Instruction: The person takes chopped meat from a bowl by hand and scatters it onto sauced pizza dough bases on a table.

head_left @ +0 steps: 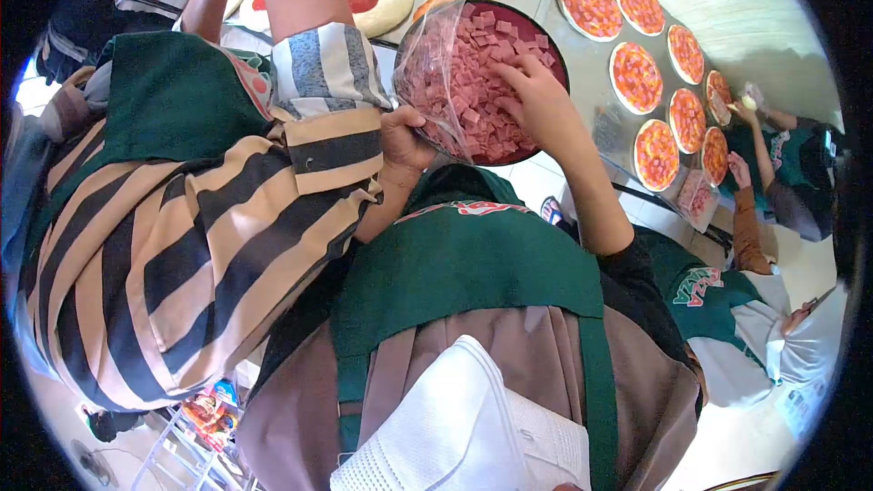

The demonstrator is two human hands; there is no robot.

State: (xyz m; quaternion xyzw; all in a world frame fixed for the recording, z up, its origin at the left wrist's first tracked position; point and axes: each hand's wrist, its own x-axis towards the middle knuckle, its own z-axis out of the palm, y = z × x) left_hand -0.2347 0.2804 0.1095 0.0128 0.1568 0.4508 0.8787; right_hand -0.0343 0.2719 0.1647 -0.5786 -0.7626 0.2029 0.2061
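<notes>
A dark round bowl (565,64) holds many small pink squares of diced ham (477,50), with a clear plastic bag (426,64) spread over its left side. My left hand (405,139) grips the bowl's lower left edge, with the bag bunched by the fingers. Over the right half of the bowl, my right hand (538,102) reaches into the ham. Its thumb and fingers are apart, with fingertips touching the pieces; anything under them is hidden.
A metal table (582,59) carries several sauced pizzas topped with ham (636,77) and dough bases (377,0) at upper left. A person in a striped shirt (209,245) stands close on my left. Co-workers in green aprons (705,286) work at right near a bag of ham (696,198).
</notes>
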